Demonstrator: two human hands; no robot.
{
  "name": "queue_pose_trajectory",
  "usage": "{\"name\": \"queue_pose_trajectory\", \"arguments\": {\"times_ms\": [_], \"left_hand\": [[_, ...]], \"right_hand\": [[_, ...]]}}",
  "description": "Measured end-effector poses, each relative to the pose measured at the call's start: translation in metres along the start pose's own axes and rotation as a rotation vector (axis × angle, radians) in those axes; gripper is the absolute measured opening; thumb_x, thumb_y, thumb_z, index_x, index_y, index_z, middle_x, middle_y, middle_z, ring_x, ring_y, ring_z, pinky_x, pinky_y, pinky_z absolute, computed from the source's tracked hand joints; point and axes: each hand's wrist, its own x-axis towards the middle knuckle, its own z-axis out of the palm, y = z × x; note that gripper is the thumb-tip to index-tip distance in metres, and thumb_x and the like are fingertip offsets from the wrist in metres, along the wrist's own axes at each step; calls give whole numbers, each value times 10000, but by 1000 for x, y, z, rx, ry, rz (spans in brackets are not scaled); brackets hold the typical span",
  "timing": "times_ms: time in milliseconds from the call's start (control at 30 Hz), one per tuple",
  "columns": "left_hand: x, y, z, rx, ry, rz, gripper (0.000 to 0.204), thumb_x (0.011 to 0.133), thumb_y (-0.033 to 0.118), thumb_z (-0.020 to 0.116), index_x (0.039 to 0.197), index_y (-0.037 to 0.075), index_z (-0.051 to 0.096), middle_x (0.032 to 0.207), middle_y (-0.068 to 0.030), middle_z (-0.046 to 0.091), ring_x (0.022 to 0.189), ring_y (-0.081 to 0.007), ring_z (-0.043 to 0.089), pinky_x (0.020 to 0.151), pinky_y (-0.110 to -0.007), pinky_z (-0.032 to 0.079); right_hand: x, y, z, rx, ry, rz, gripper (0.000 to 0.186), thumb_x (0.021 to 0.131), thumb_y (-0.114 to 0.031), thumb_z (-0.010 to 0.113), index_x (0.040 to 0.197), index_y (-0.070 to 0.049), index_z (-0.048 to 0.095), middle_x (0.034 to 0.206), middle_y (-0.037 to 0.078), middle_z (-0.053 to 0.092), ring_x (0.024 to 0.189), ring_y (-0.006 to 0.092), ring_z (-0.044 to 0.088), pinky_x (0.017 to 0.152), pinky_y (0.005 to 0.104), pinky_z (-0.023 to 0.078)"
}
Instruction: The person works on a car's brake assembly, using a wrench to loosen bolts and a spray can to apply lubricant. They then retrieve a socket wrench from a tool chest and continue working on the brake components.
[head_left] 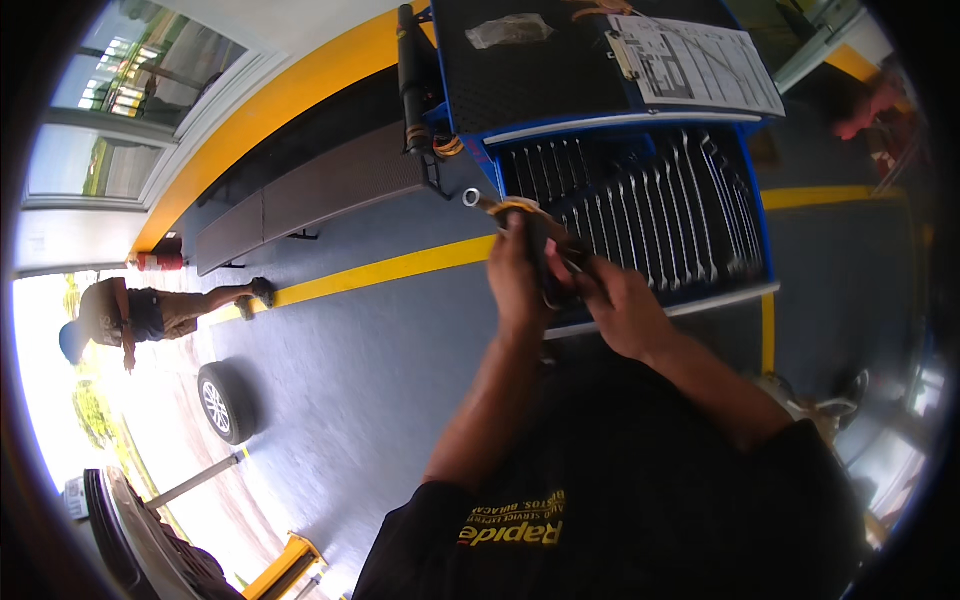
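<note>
Both my hands are closed together over the front left part of an open tool drawer. My left hand grips a tool with a round, hollow, socket-like metal end, which points up and left; its body looks dark and yellowish, and its kind is blurred. Close beside it, my right hand has its fingers curled at the tool's other side, on something dark that I cannot make out. Under the hands, rows of silver combination wrenches lie in the drawer by size.
The blue tool cart's black top carries a clipboard with paper and a clear plastic bag. A long bench stands left. Further left are a walking person, a wheel and a vehicle. Another person is far right.
</note>
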Motion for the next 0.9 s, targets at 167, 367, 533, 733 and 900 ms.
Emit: {"name": "queue_pose_trajectory", "arguments": {"times_ms": [167, 367, 533, 733, 900], "left_hand": [[21, 5, -21, 166, -298, 380, 201, 1041, 189, 492, 1027, 15, 590, 792, -51, 631, 662, -121, 605, 615, -243, 501], [27, -23, 31, 596, -466, 315, 207, 1027, 199, 551, 997, 8, 625, 811, -43, 658, 675, -78, 605, 598, -203, 463], [21, -52, 90, 389, -947, 15, 284, 1020, 282, 555, 1089, 14, 619, 856, -86, 650, 741, -159, 614, 672, -262, 491], [-33, -111, 145, 284, -718, -661, 461, 1002, 433, 523, 1219, 27, 539, 984, -99, 620, 830, -175, 640, 744, -292, 529], [-48, -153, 158, 698, -743, -425, 371, 1056, 351, 458, 1016, 14, 608, 755, -49, 628, 586, -124, 616, 520, -263, 498]], "right_hand": [[-21, -13, -1, 264, -98, 160, 301, 1054, -227, 419, 938, -6, 586, 665, 41, 540, 603, 135, 539, 577, 304, 437], [-74, -13, -40, 505, 48, 323, 353, 1063, -282, 388, 938, -18, 586, 672, 32, 506, 589, 128, 493, 602, 307, 435], [-120, 2, -82, 368, 302, 330, 320, 1034, -266, 452, 941, -13, 624, 815, 121, 641, 743, 211, 618, 718, 349, 485], [-126, 43, -98, 336, 606, 399, 234, 1013, -207, 521, 985, 7, 614, 739, 144, 632, 734, 337, 645, 675, 400, 472], [-140, 85, -114, 3, 360, 358, 219, 958, -212, 582, 1017, -9, 643, 867, 220, 674, 789, 437, 655, 697, 479, 516]]}}
